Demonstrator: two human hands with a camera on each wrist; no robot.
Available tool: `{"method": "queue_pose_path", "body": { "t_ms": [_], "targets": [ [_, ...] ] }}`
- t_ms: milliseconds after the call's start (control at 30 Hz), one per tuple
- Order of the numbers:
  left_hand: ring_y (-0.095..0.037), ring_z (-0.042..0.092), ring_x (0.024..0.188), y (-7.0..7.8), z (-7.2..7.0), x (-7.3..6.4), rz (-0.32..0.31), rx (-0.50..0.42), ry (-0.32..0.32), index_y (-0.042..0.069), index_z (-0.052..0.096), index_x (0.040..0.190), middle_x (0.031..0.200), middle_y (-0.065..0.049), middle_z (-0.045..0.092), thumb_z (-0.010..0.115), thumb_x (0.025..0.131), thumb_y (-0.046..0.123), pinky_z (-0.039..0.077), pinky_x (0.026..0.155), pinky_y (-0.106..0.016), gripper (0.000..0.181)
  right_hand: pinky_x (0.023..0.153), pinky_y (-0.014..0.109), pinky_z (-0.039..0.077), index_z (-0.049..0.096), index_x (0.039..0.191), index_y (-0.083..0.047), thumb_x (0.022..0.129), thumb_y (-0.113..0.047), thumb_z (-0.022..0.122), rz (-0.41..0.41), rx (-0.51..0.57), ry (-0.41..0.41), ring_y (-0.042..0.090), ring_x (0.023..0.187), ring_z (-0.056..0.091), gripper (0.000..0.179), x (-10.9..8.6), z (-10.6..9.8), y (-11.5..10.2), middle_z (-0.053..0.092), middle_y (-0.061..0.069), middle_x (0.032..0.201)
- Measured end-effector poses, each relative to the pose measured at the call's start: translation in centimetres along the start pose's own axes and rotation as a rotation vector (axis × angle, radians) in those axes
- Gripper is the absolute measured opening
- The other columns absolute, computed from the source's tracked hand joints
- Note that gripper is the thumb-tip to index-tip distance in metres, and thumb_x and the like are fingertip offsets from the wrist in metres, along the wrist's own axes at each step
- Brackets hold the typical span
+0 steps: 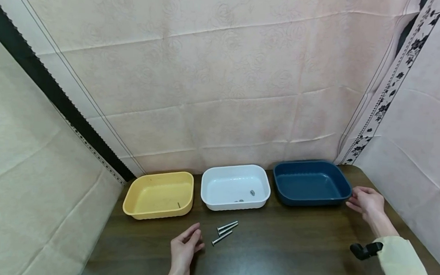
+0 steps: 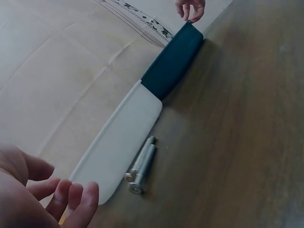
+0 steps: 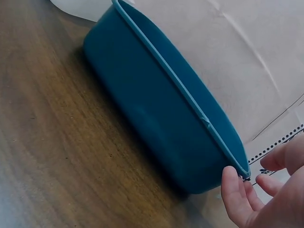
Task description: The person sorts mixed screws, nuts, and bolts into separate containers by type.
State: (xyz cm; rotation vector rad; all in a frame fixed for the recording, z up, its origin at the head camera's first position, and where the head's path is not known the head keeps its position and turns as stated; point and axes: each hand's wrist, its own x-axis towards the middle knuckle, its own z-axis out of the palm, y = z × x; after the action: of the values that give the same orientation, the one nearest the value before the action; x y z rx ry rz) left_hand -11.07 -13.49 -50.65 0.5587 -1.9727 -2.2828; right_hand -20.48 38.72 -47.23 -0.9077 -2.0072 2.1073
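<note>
My right hand [image 1: 369,202] is at the right end of the dark blue tray [image 1: 308,201]. In the right wrist view its fingertips [image 3: 230,178] are right at the tray's rim corner, with the thumb apart from it. My left hand [image 1: 185,249] hovers over the table in front of the yellow tray [image 1: 158,214], fingers loosely bent, nothing between them. Just right of it lie three long metal bolts [image 1: 221,238], roughly parallel, heads toward the hand. The left wrist view shows the bolts [image 2: 142,166] beside the white tray [image 2: 116,137].
The white tray [image 1: 236,205] stands between the yellow and blue ones and holds a few small grey metal pieces [image 1: 252,193]. A small thin dark piece [image 1: 179,205] lies in the yellow tray. Cloth walls [image 1: 221,93] close off the back and sides of the brown wooden table [image 1: 274,244].
</note>
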Motion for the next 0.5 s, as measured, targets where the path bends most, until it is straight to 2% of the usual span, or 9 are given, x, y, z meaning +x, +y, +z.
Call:
{"method": "queue_pose_path", "body": {
  "t_ms": [100,200,367,500],
  "targets": [
    [-0.019,0.064,0.083,-0.4,-0.1,-0.1,-0.016,0.026,-0.045,-0.012,0.062,0.125,0.095,-0.013,0.069,0.065,0.095,0.0,0.061,0.067,-0.032,0.032,0.062,0.034,0.061,0.049,0.12,0.001,0.103,-0.008,0.047,0.002,-0.016,0.013,0.011,0.062,0.063,0.02,0.4,0.1,-0.1,0.055,-0.002,0.081],
    [-0.018,0.064,0.08,-0.6,-0.1,-0.3,-0.002,0.047,-0.073,-0.013,0.063,0.124,0.092,-0.013,0.068,0.065,0.094,-0.002,0.061,0.065,-0.032,0.031,0.061,0.032,0.061,0.05,0.118,0.0,0.103,-0.007,0.048,0.009,-0.02,0.025,0.011,0.06,0.062,0.017,0.7,0.2,-0.1,0.056,-0.001,0.078],
    [-0.018,0.064,0.078,-1.4,-0.3,-0.2,0.018,0.063,-0.083,-0.015,0.063,0.122,0.09,-0.014,0.067,0.065,0.094,-0.003,0.061,0.064,-0.033,0.031,0.06,0.031,0.061,0.052,0.116,0.002,0.1,0.0,0.05,0.036,0.045,0.023,0.011,0.058,0.061,0.016,1.1,0.4,0.0,0.056,0.001,0.072],
    [-0.018,0.064,0.08,-2.1,-0.5,0.0,0.007,0.085,-0.071,-0.015,0.063,0.122,0.092,-0.014,0.068,0.065,0.093,-0.004,0.061,0.065,-0.033,0.031,0.06,0.03,0.061,0.057,0.103,0.0,0.098,0.005,0.051,0.053,0.112,0.002,0.011,0.058,0.061,0.009,1.5,0.3,0.1,0.057,0.002,0.069]
  ]
}}
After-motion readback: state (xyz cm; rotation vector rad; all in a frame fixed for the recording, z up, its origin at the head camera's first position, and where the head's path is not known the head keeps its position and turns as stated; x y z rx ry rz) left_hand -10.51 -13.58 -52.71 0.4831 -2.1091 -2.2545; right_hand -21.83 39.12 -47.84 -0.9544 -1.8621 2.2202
